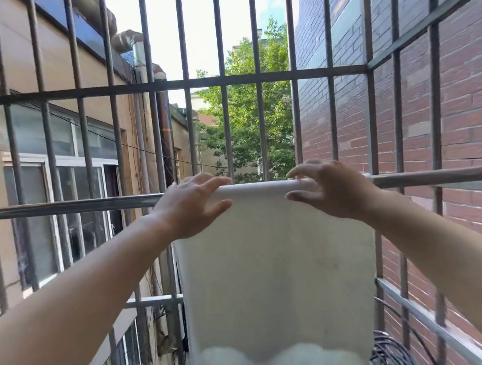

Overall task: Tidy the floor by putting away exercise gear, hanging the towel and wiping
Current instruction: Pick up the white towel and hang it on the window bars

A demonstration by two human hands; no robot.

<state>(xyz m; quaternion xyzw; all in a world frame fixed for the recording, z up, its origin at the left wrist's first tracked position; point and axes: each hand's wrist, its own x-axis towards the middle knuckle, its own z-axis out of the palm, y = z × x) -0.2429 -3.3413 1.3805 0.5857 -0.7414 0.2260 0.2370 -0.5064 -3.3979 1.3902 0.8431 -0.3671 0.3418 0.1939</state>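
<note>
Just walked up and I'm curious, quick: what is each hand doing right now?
Left hand: open, fingers spread, resting over the white towel where it folds over the rail.
Right hand: open, fingers curled loosely at the towel's top edge, not clamped.

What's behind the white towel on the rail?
The white towel drapes over the horizontal metal rail, hiding the window bars directly behind it. Its far-side flap cannot be seen. Black coiled cables show at lower right.
</note>
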